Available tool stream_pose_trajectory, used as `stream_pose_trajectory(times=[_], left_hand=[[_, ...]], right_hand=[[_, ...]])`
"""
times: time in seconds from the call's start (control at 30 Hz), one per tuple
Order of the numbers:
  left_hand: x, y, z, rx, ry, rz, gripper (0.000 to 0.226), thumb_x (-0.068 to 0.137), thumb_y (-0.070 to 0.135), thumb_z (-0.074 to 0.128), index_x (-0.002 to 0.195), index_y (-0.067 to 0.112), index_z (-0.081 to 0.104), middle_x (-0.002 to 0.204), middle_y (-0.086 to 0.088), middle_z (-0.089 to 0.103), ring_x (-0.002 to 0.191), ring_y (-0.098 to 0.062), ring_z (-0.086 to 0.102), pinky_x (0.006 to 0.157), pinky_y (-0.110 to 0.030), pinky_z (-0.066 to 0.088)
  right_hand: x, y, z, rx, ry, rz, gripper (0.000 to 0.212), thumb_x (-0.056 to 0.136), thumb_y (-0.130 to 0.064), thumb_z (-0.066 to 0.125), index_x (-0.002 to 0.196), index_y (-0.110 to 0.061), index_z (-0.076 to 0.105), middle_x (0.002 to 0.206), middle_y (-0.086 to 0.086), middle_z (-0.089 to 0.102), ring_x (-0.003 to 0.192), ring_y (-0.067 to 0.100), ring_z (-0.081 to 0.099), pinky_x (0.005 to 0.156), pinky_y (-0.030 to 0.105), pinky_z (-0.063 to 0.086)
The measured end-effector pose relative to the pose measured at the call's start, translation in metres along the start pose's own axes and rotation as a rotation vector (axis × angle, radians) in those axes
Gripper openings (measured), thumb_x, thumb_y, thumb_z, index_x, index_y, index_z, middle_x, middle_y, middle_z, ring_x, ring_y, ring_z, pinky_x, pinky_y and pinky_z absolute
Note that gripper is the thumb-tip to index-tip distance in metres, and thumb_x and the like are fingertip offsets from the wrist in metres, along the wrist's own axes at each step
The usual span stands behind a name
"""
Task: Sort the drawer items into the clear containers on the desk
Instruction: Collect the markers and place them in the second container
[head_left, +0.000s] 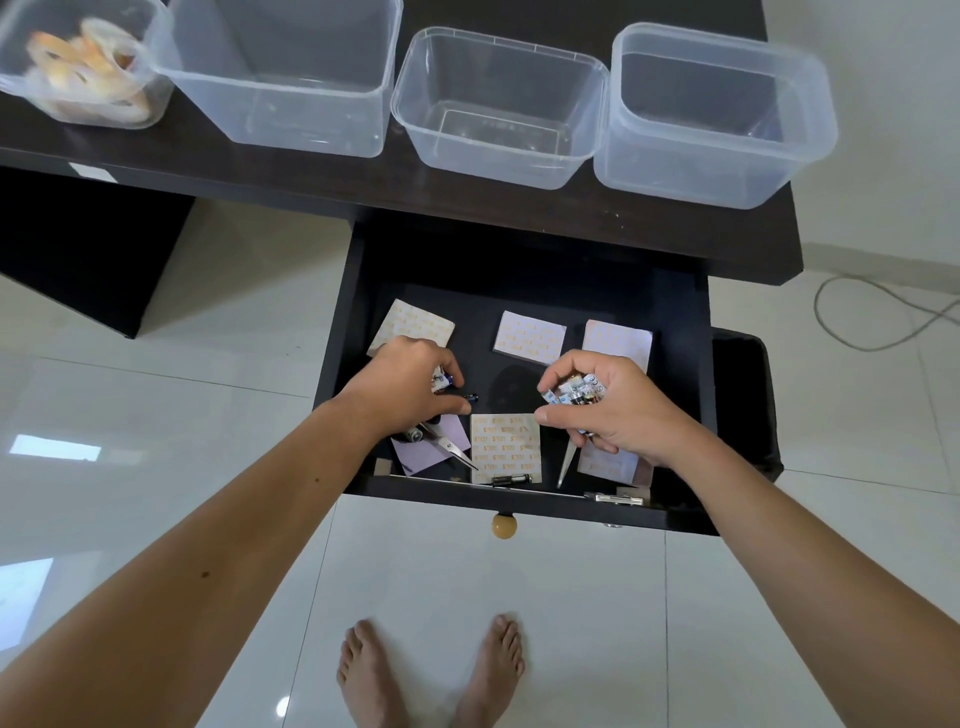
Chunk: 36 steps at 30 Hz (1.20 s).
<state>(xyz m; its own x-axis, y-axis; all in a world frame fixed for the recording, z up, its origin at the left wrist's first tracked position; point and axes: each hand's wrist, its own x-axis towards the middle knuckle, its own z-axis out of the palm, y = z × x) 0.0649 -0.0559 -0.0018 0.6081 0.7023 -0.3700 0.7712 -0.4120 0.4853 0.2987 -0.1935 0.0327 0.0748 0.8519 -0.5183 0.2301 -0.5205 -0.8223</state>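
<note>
A person stands barefoot on a white tiled floor (156, 415) before a dark desk (363, 176), both hands reaching into its open drawer (519, 270). Four clear plastic containers line the desktop above the drawer: the far-left container (150, 104) holds blurred orange-and-white items that cannot be identified, while the large tub (291, 119) next to it, the shallower container (498, 156) directly above the drawer, and the tall container (711, 171) at the right stand empty. Inside the drawer, several pale sticky-note pads lie scattered: one pad (415, 325) at the drawer's back left, a pad (529, 338) at back centre, a pad (618, 338) at back right, and a pad printed with orange marks (506, 449) against the drawer's front wall. The right hand (618, 410), in the drawer's right half, is curled closed around a cluster of small batteries (582, 392). The left hand (410, 384), in the drawer's left half, is partly closed with fingertips pinching a blue-and-white battery (444, 382). Beneath the left hand, scissors (449, 447) rest on a lilac paper (431, 452), their tips pointing toward the drawer's front. A round wooden knob (504, 526) sits on the drawer's front face. A grey cable (883, 317) loops on the floor to the right of the drawer.
</note>
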Motion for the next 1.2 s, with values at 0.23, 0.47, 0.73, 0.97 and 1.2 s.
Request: stream_pose_trajectory(times=[0.23, 0.47, 0.73, 0.97, 1.2], left_hand=[[-0.002, 0.005, 0.002, -0.013, 0.014, 0.110, 0.014, 0.092, 0.038, 0.077, 0.102, 0.028, 0.078, 0.107, 0.007, 0.069, 0.102, -0.016, 0.063, 0.091, -0.042, 0.057], [-0.030, 0.010, -0.033, -0.590, 0.229, 0.015, 0.008, 0.092, 0.033, 0.078, 0.097, 0.033, 0.071, 0.094, 0.013, 0.071, 0.064, -0.008, 0.067, 0.062, -0.022, 0.055], [-0.068, -0.036, -0.068, -0.799, 0.264, 0.074, 0.029, 0.100, 0.024, 0.069, 0.128, 0.033, 0.069, 0.087, 0.005, 0.073, 0.058, -0.013, 0.060, 0.050, -0.016, 0.044], [-0.084, -0.063, -0.060, -0.856, 0.270, -0.016, 0.009, 0.093, 0.028, 0.077, 0.094, 0.021, 0.072, 0.071, -0.001, 0.064, 0.053, -0.018, 0.057, 0.045, -0.023, 0.038], [-0.085, -0.065, -0.061, -0.819, 0.257, 0.000, 0.013, 0.092, 0.029, 0.079, 0.093, 0.019, 0.071, 0.069, -0.003, 0.064, 0.052, -0.021, 0.056, 0.043, -0.023, 0.036]], right_hand=[[-0.004, -0.002, 0.004, -0.049, -0.006, -0.032, 0.016, 0.088, -0.018, 0.086, 0.104, -0.020, 0.080, 0.061, -0.005, 0.069, 0.045, 0.007, 0.058, 0.040, 0.025, 0.040], [-0.001, -0.014, 0.013, 0.003, -0.024, -0.034, 0.016, 0.088, -0.016, 0.086, 0.102, -0.017, 0.081, 0.082, 0.012, 0.076, 0.066, 0.023, 0.072, 0.051, 0.032, 0.059], [0.018, -0.039, 0.045, -0.094, -0.033, -0.061, 0.007, 0.093, -0.012, 0.080, 0.098, -0.018, 0.079, 0.064, -0.001, 0.071, 0.056, 0.013, 0.067, 0.048, 0.026, 0.054], [0.040, -0.053, 0.076, -0.235, -0.120, -0.061, 0.015, 0.083, -0.023, 0.091, 0.087, -0.017, 0.077, 0.072, 0.005, 0.076, 0.061, 0.016, 0.071, 0.042, 0.026, 0.048], [0.052, -0.054, 0.114, -0.480, -0.059, -0.091, 0.029, 0.067, -0.043, 0.098, 0.084, -0.029, 0.080, 0.082, 0.001, 0.076, 0.073, 0.019, 0.073, 0.056, 0.024, 0.057]])
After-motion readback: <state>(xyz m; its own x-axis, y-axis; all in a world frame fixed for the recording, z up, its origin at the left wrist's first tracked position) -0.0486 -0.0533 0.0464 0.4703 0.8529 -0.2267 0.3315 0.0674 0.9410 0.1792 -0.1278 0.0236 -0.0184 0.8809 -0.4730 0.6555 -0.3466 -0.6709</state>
